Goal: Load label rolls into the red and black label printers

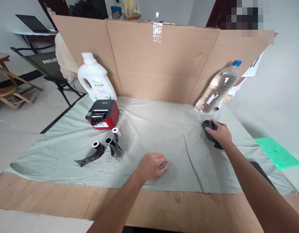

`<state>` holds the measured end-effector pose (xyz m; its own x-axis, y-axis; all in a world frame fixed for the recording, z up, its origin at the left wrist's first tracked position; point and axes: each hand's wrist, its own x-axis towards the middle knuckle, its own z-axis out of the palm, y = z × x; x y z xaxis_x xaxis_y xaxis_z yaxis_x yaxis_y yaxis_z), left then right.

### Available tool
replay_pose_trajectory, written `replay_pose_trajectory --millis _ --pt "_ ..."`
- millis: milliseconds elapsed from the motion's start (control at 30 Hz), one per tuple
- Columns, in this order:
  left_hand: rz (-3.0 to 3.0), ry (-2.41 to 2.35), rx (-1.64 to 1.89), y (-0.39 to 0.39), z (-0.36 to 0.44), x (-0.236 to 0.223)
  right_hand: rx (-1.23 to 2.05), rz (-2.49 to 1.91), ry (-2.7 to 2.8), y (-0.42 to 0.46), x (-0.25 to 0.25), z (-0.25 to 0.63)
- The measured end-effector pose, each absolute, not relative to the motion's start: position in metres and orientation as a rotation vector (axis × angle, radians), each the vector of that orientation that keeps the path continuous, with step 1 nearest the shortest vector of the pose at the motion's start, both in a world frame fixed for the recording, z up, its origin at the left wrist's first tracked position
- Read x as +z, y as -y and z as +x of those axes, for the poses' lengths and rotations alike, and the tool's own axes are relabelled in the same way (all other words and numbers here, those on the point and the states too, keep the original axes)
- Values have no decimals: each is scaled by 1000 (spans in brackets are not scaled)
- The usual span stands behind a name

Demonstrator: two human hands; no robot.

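Note:
My right hand (220,132) is closed around a dark black object (209,129) at the right of the cloth; its kind is hard to make out, and fingers hide part of it. On the cloth near the front middle rests my left hand (153,166), its fingers loosely curled, with a gap showing and nothing visible inside. To its left are three small rolls: a black-wound roll (98,147), a second dark roll (112,145) and a whiter roll (116,132), with dark strips trailing. Behind them sits a red and black label printer (102,114), a black strip at its front.
A grey-green cloth (149,129) covers the wooden table (54,199). A cardboard screen (161,61) stands behind. A white jug (97,79) is back left; a clear bottle (218,87) leans back right. A green item (277,152) lies at right. Someone's sleeve (63,58) shows beyond.

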<state>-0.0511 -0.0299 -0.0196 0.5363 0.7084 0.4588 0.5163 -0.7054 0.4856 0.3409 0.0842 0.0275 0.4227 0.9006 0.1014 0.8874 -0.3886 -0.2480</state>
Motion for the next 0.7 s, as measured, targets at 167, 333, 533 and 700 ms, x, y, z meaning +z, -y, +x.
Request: replay_pose_trajectory --millis 167,333,533,700 --pt "2552 -1029 892 28 -53 -18 107 -2371 1596 -74 35 339" --pt "2670 -1068 1125 20 -54 -9 -216 -2437 1642 -72 44 304" --pt "2190 -1401 1876 24 -120 36 -121 -1788 2024 -84 34 165" --pt "1487 -1924 1840 -20 -252 58 787 -1223 1983 -121 35 1"
